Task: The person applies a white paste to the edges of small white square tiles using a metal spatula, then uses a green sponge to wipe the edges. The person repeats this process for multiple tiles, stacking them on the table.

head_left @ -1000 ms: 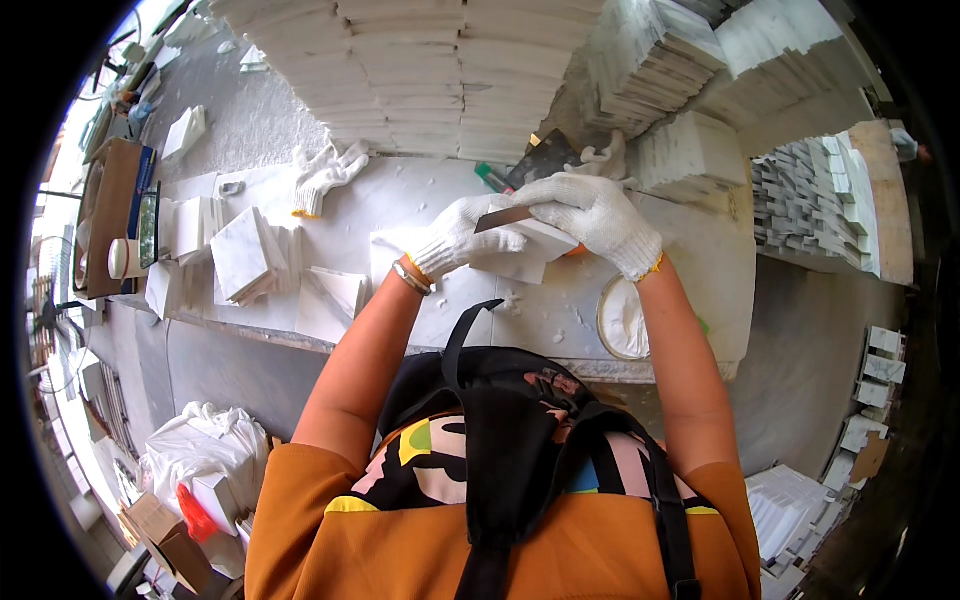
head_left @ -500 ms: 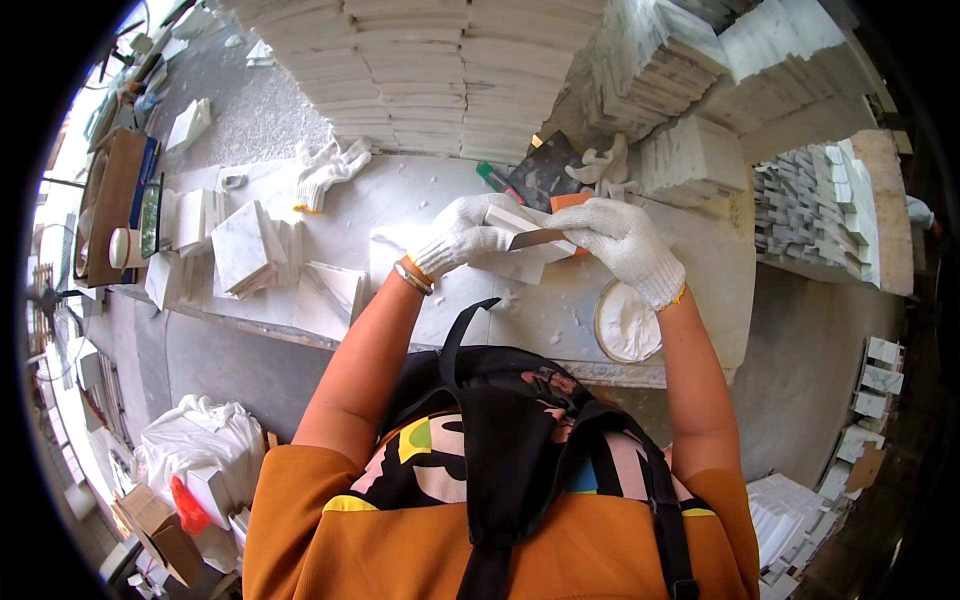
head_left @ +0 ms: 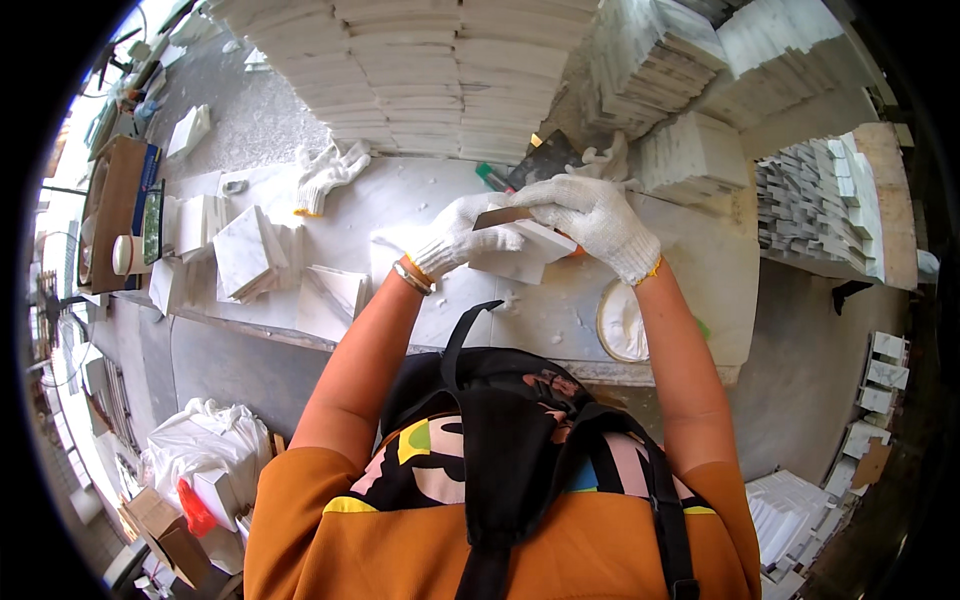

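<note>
Worktop [head_left: 460,315] | slab stack [head_left: 420,85] along worktop's far side | left hand [head_left: 455,238] above worktop, fingers gripping white tile [head_left: 546,238] right of worktop's middle | right hand [head_left: 600,222] above worktop's right half, fingers pinching flat blade [head_left: 500,217] | dish of white paste [head_left: 623,325], worktop's right front

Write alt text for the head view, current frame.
A person's gloved right hand holds a flat blade near a white slab gripped in the gloved left hand, above a pale worktable. A round dish of white material sits at right, stone tiles at left, and tall stacks of stone slabs behind.
</note>
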Demonstrator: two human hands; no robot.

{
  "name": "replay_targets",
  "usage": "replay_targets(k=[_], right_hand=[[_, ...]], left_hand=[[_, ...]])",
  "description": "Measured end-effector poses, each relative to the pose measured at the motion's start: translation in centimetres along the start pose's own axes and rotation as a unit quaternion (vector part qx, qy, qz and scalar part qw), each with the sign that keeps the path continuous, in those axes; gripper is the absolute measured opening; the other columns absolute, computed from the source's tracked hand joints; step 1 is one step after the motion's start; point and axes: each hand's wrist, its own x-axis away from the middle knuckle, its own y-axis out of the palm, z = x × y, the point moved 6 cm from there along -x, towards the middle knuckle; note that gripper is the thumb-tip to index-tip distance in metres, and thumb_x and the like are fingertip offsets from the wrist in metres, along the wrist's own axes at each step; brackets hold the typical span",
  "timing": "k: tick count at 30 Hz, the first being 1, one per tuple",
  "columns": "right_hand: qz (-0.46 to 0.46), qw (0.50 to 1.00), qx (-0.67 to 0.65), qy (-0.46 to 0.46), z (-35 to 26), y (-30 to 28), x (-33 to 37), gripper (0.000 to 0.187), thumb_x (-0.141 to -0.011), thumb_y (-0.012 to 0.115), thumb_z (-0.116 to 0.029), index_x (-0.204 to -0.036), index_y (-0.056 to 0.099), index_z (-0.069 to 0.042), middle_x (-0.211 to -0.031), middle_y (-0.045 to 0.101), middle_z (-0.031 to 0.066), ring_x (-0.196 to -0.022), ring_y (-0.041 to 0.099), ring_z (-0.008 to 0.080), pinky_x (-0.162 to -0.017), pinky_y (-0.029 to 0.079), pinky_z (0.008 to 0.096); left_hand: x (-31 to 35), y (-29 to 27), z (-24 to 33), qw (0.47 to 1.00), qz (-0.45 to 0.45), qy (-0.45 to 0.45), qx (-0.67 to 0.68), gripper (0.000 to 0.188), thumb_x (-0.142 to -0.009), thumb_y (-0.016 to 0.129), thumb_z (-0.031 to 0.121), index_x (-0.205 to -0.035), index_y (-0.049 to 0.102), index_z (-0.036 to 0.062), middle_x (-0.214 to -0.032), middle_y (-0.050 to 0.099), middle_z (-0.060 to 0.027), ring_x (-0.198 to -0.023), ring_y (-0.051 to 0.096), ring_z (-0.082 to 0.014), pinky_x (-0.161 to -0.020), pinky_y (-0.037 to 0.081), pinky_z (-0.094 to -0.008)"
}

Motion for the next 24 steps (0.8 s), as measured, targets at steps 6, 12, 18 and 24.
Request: replay_targets(k=[6,12,18,24], right_hand=[[-0.022,0.999,0.012,0.048,0.5,-1.2,2.9,0.024,-0.088,0.07,-0.009,-0.112,0.075,-0.01,-0.099,0.073,0.0094,-0.09,0.068,0.0237,-0.081,0.053,0.0321],[-0.031,0.996,0.077,0.022,0.4,-1.9,3.2,0.024,-0.087,0.071,-0.008,-0.11,0.075,-0.01,-0.1,0.072,0.0093,-0.088,0.068,0.0242,-0.08,0.053,0.0328],[0.008,0.999,0.021,-0.049,0.0,0.1,-0.1,0.024,-0.086,0.072,-0.009,-0.111,0.075,-0.01,-0.101,0.073,0.0094,-0.09,0.068,0.0239,-0.081,0.053,0.0336],[-0.02,0.998,0.022,0.057,1.5,-0.9,3.0,0.027,-0.085,0.069,-0.005,-0.11,0.076,-0.011,-0.097,0.072,0.0081,-0.086,0.066,0.0223,-0.081,0.052,0.0326]], left_hand=[[-0.1,0.1,-0.9,0.998,-0.024,-0.034,0.041,0.04,-0.081,0.082,0.027,-0.108,0.068,0.0018,-0.098,0.069,-0.0021,-0.09,0.06,-0.0112,-0.083,0.05,-0.0274],[-0.3,0.2,-1.5,0.995,-0.024,-0.023,0.091,0.04,-0.08,0.082,0.027,-0.108,0.069,0.0022,-0.097,0.069,-0.0021,-0.09,0.06,-0.0104,-0.082,0.05,-0.0276],[-0.1,0.0,-0.2,1.0,0.001,0.011,0.001,0.044,-0.08,0.084,0.033,-0.108,0.069,0.0026,-0.099,0.069,-0.0013,-0.093,0.06,-0.0111,-0.084,0.049,-0.0284],[-0.3,0.1,-1.8,0.998,-0.026,-0.025,0.056,0.038,-0.08,0.082,0.029,-0.104,0.069,0.0021,-0.099,0.069,-0.0018,-0.092,0.06,-0.0106,-0.082,0.049,-0.0268]])
